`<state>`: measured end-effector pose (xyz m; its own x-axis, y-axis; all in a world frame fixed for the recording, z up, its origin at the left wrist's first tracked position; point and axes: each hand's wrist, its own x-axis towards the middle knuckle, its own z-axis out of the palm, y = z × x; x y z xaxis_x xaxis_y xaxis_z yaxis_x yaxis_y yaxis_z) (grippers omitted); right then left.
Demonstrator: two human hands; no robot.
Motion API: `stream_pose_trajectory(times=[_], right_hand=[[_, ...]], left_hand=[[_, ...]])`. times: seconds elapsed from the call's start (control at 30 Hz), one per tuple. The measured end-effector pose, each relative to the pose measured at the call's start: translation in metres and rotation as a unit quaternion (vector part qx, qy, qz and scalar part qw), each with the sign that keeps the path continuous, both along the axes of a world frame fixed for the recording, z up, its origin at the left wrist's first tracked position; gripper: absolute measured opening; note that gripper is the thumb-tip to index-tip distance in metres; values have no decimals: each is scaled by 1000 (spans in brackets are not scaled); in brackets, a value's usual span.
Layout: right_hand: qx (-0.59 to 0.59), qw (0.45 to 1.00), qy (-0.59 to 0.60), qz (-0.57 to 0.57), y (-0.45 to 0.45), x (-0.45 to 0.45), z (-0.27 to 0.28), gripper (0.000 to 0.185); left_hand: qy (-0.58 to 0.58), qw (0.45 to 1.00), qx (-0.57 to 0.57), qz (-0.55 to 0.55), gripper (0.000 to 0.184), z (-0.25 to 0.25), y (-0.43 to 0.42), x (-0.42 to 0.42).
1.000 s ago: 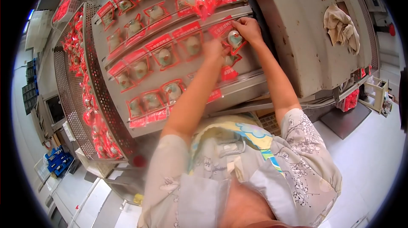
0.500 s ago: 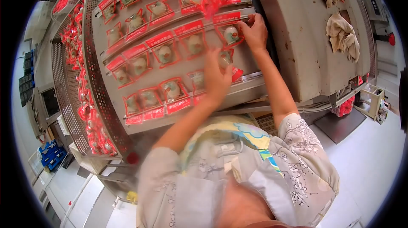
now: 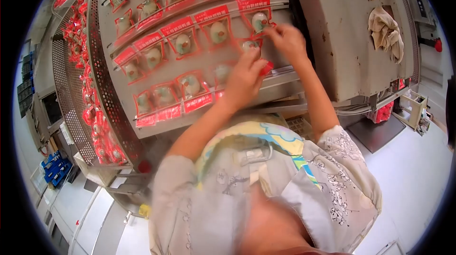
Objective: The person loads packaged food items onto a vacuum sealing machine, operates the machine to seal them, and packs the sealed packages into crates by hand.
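1. head view: i am watching from a distance while the left hand (image 3: 243, 75) is bending over the near packet (image 3: 250, 45), its fingertips reaching onto the lower part. i cannot tell whether they are pinching the film or just pressing on it.
2. the right hand (image 3: 289, 43) is bringing its curled fingers close together at the lower right of the far packet (image 3: 260, 20). blur is hiding the contact, so i cannot tell whether they are gripping a corner.
3. both packets are lying just ahead of the hands, the far packet beyond the near one. i am guessing that working at the edges is sparing the rounded middles.
4. left of the hands, more packets (image 3: 183, 44) are lying in rows on a metal surface (image 3: 204, 65). their red strips (image 3: 178, 28) are running along a metal bar (image 3: 280, 4), probably keeping each row even.
5. clear film is shining and wrinkling around pale, greenish, egg-shaped contents (image 3: 218, 32); the strips are looking flat and printed.
6. right of the hands, a dull, stained metal housing (image 3: 354, 41) is carrying a crumpled cloth (image 3: 385, 34). far left, a perforated metal bin (image 3: 66, 93) is holding heaped red packets (image 3: 97, 131).
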<state>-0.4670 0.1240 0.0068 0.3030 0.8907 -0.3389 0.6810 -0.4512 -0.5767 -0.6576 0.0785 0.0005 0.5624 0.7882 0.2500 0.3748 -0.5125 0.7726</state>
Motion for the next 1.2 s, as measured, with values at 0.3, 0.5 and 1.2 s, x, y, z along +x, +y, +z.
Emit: stream_pose_trajectory(times=[0.3, 0.5, 1.2], right_hand=[[-179, 949, 257, 41, -45, -11, -25, 42], [-195, 898, 392, -37, -49, -14, 0, 35], [-234, 804, 538, -100, -74, 34, 6, 29]], left_hand=[[-16, 923, -341, 176, 51, -37, 12, -11], [-6, 773, -634, 39, 42, -2, 33, -6], [-104, 693, -712, 47, 40, 0, 18, 1]])
